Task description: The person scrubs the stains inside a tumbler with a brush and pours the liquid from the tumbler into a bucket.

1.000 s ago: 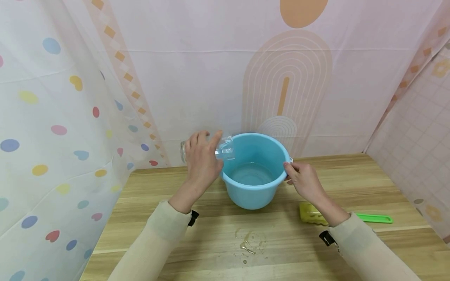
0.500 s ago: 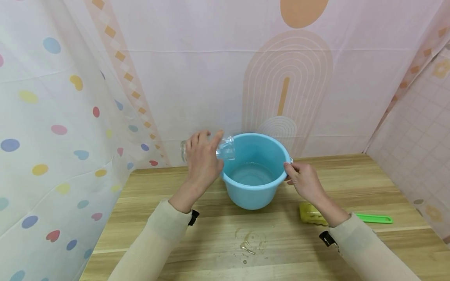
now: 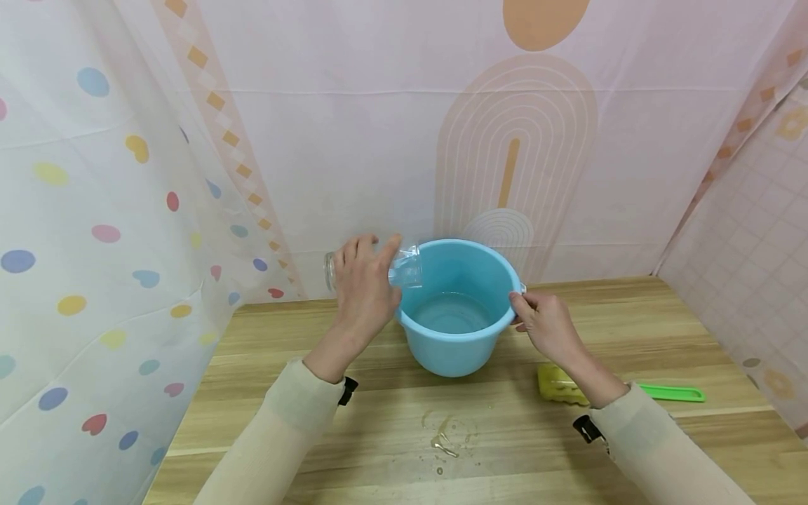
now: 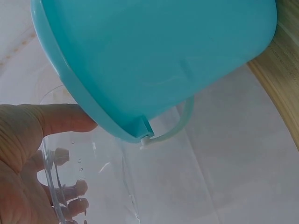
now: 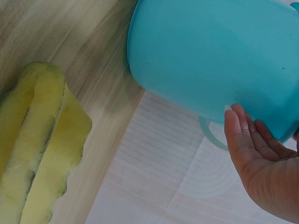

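Observation:
My left hand (image 3: 362,291) grips a clear cup (image 3: 405,268), which lies tipped on its side with its mouth at the left rim of a light blue bucket (image 3: 449,356). In the left wrist view, the thumb reaches the bucket's rim, and curled fingers (image 4: 74,190) show through the clear wall of the cup (image 4: 105,172). Shallow water (image 3: 449,313) covers the bucket's bottom. On the opposite side, my right hand (image 3: 550,324) pinches the rim, thumb on top. The right wrist view has its fingers (image 5: 243,135) against the bucket's outer wall (image 5: 210,56).
A yellow sponge brush (image 3: 558,384) with a green handle (image 3: 672,393) lies on the wooden table (image 3: 303,449) beneath my right forearm. Spilled water (image 3: 445,445) wets the table in front of the bucket. Patterned curtains (image 3: 353,140) hang behind and at both sides.

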`<action>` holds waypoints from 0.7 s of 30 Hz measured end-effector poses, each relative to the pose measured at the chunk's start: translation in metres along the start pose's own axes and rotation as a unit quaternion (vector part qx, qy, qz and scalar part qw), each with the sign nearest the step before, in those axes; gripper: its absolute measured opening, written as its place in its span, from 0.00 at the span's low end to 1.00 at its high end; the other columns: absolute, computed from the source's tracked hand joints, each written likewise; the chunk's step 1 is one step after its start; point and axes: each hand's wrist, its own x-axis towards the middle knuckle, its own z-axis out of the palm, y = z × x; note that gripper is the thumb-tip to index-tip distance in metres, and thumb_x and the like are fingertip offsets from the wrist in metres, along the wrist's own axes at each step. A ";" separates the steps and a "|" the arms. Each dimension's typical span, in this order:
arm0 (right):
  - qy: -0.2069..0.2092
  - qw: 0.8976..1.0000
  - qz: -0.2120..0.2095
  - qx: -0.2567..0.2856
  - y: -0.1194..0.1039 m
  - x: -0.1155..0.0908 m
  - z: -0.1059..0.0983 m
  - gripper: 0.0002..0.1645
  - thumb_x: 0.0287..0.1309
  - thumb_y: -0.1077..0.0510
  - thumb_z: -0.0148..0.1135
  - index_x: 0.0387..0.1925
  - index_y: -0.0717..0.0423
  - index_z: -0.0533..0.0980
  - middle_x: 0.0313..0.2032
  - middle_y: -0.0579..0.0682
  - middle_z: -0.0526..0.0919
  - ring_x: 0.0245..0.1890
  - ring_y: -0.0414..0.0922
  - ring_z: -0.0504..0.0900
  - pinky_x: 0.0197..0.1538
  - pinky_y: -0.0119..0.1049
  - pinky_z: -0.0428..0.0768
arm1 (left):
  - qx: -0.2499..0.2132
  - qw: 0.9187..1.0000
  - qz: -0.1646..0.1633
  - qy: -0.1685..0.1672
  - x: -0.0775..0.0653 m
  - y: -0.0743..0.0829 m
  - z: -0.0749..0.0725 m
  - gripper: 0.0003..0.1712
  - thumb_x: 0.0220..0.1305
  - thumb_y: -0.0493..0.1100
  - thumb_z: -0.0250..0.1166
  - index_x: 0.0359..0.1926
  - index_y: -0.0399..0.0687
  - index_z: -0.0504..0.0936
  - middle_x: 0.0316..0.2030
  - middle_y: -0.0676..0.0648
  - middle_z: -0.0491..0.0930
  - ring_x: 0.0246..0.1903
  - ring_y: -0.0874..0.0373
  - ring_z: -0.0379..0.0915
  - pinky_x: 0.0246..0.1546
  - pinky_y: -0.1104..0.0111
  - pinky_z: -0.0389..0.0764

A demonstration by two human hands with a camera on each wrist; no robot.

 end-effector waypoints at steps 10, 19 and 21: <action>0.001 1.000 -0.012 0.002 -0.003 0.000 0.000 0.23 0.80 0.56 0.52 0.45 0.74 0.83 0.36 0.64 0.89 0.34 0.57 0.89 0.33 0.34 0.88 | 0.003 1.000 0.000 0.001 0.000 -0.001 0.000 0.43 0.44 0.22 0.72 0.65 0.47 0.81 0.59 0.32 0.76 0.62 0.35 0.67 0.61 0.45 0.67; -0.003 1.000 -0.002 -0.004 -0.001 0.000 0.001 0.24 0.81 0.55 0.52 0.45 0.73 0.84 0.37 0.63 0.89 0.34 0.57 0.90 0.34 0.36 0.88 | -0.008 1.000 -0.011 0.008 -0.003 -0.002 0.001 0.44 0.43 0.24 0.76 0.66 0.48 0.81 0.59 0.32 0.76 0.61 0.35 0.67 0.60 0.45 0.67; -0.003 1.000 0.002 -0.008 -0.001 0.000 0.001 0.24 0.81 0.54 0.52 0.45 0.72 0.84 0.37 0.62 0.89 0.33 0.55 0.89 0.35 0.37 0.88 | -0.014 1.000 -0.015 0.010 -0.003 -0.003 0.001 0.43 0.44 0.25 0.76 0.66 0.48 0.81 0.58 0.32 0.76 0.60 0.35 0.67 0.61 0.45 0.67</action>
